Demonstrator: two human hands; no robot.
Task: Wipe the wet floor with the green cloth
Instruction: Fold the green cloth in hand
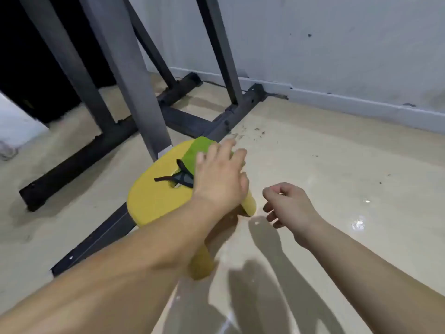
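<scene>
A green cloth (198, 150) lies on the far side of a low yellow stool (156, 196). My left hand (220, 178) is stretched over the stool with fingers spread, resting on or just above the cloth; much of the cloth is hidden under it. A small black strap (179, 175) lies on the seat beside the cloth. My right hand (285, 203) hovers to the right of the stool with fingers loosely curled and nothing in it. The beige floor (337, 189) is glossy, with wet glints at the right.
A dark metal frame (134, 92) with slanted posts and floor bars stands just behind and left of the stool. A grey wall with a skirting board (361, 102) runs along the back right. Dark specks of dirt (252, 133) lie near the frame's foot.
</scene>
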